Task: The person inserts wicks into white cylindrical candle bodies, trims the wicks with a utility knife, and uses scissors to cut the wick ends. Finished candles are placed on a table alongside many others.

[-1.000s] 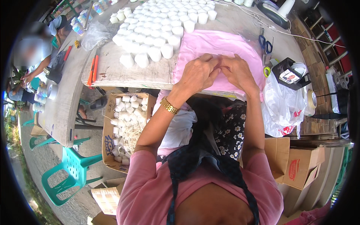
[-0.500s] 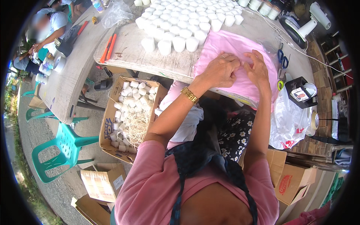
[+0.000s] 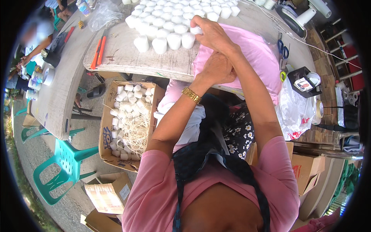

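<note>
My right hand [image 3: 211, 35] reaches across my left wrist to the near right corner of the rows of small white tapered pieces [image 3: 158, 25], which look like votive candles. Its fingers are closed round one white candle-like piece [image 3: 197, 30]. Below it, my left hand [image 3: 217, 69] rests over the near edge of a pink cloth [image 3: 257, 50], its fingers curled. What those fingers hold, if anything, is hidden under the hand and my right forearm. The cloth lies spread on the worn white table [image 3: 123, 54].
Left on the table lie orange-handled cutters [image 3: 99, 52] and a clear plastic bag [image 3: 105, 15]. Scissors [image 3: 283, 52], a black holder [image 3: 305, 86] and a fan [image 3: 293, 19] are at right. An open box [image 3: 129, 120] of white pieces and pale strands stands below. A person sits far left.
My right hand has left the cloth, moved up and left, and taken hold of a white piece. My left hand has shifted slightly nearer and left on the cloth.
</note>
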